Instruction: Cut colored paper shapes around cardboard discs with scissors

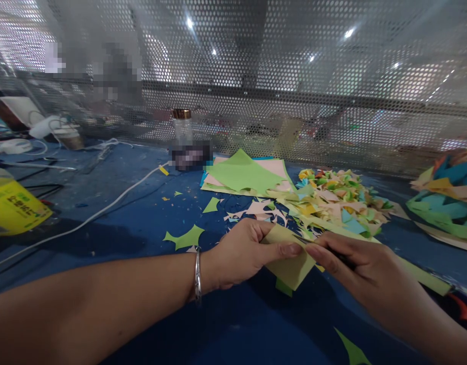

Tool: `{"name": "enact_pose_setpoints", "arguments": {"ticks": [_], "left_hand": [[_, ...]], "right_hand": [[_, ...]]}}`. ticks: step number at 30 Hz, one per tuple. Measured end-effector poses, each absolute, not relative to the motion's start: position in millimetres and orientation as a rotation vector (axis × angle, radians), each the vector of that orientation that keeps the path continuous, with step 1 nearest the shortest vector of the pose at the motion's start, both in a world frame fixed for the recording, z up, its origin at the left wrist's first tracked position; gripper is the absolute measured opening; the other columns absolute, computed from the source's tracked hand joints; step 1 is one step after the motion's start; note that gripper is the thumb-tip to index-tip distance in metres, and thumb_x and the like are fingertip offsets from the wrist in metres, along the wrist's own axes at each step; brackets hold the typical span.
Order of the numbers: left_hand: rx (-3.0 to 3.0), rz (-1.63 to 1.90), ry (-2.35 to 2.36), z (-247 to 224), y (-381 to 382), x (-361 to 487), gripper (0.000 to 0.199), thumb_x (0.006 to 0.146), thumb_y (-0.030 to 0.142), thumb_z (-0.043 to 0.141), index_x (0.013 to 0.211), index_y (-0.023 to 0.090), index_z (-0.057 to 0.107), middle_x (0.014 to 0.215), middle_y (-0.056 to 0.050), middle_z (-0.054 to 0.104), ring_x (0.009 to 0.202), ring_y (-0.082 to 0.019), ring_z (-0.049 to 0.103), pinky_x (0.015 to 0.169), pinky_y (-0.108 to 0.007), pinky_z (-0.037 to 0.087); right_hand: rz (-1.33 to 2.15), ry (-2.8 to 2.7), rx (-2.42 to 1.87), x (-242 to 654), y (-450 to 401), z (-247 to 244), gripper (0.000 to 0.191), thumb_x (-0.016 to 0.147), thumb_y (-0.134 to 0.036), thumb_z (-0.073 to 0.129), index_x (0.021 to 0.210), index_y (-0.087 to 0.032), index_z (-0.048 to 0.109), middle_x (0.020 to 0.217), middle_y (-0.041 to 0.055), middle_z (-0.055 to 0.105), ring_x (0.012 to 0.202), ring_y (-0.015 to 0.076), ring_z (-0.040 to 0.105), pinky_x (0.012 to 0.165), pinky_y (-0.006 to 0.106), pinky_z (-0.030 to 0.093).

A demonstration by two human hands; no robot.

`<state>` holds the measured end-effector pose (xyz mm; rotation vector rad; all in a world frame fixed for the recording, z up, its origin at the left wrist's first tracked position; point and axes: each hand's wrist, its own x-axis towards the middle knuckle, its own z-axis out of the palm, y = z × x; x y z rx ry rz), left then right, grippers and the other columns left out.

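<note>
ok, likely mid-cut on the yellow paper (290, 268), held over the table (225, 334) between both hands. left hand (248, 253) pinches it, thumb on top, other fingers mostly hidden. right hand (355, 263) has fingers closed round a dark tool (300, 239), probably scissors; tip at the paper's upper right edge, can't tell if blades are apart. next move seems to call for a firm left pinch, thumb clear of the tip, paper turned to feed the cut. scraps (185, 237) lie around, paper stack (243, 172) beyond.
</note>
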<state>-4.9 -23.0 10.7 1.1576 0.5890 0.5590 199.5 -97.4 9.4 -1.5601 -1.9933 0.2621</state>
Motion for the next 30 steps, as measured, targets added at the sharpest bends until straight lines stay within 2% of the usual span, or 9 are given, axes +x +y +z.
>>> {"name": "enact_pose_setpoints", "arguments": {"ticks": [3,6,10,16,26,30], "left_hand": [[1.182,0.569,0.637,18.8,-24.6,-6.1,0.025,0.063,0.031,0.093,0.07,0.015,0.074,0.072,0.0,0.071,0.069,-0.011,0.062,0.065,-0.021,0.049],[1.223,0.608,0.652,22.8,-25.7,-7.7,0.015,0.075,0.026,0.084,0.07,0.016,0.073,0.068,0.002,0.068,0.067,-0.01,0.06,0.064,-0.02,0.049],[1.255,0.628,0.601,16.3,-24.1,-8.0,0.016,0.083,0.023,0.075,0.07,0.015,0.074,0.069,0.001,0.069,0.067,-0.009,0.059,0.066,-0.02,0.046],[1.254,0.603,0.594,9.4,-22.6,-6.8,0.011,0.079,0.025,0.078,0.076,0.015,0.076,0.076,-0.002,0.072,0.071,-0.01,0.059,0.066,-0.022,0.045],[1.363,0.531,0.66,12.0,-22.2,-9.5,0.023,0.078,0.037,0.079,0.076,0.014,0.075,0.066,0.0,0.063,0.057,-0.008,0.044,0.051,-0.022,0.029],[1.348,0.533,0.654,11.5,-21.7,-8.7,0.028,0.074,0.04,0.083,0.073,0.015,0.073,0.063,0.001,0.061,0.062,-0.01,0.048,0.052,-0.022,0.031]], "right_hand": [[0.276,-2.049,-1.55,203.4,-96.3,9.5,0.05,0.104,-0.057,0.045,0.07,-0.022,0.058,0.059,-0.0021,0.051,0.051,0.013,0.05,0.047,0.024,0.039],[0.254,-2.038,-1.556,204.7,-96.5,10.7,0.049,0.105,-0.056,0.045,0.072,-0.023,0.059,0.06,-0.0021,0.053,0.052,0.0131,0.049,0.047,0.024,0.04],[0.25,-2.046,-1.544,203.3,-96.4,11.7,0.05,0.104,-0.057,0.045,0.069,-0.023,0.055,0.057,-0.0028,0.049,0.05,0.0127,0.049,0.046,0.024,0.039],[0.211,-2.061,-1.502,203.0,-94.0,10.6,0.049,0.105,-0.053,0.046,0.066,-0.023,0.05,0.056,-0.0039,0.044,0.048,0.0114,0.046,0.044,0.023,0.037],[0.131,-2.027,-1.454,196.2,-96.3,11.5,0.054,0.104,-0.057,0.046,0.063,-0.023,0.047,0.053,-0.0046,0.042,0.044,0.0101,0.043,0.041,0.022,0.034],[0.152,-2.047,-1.482,197.9,-95.2,11.2,0.052,0.104,-0.055,0.047,0.063,-0.023,0.047,0.053,-0.0044,0.043,0.045,0.0106,0.043,0.042,0.023,0.034]]}}
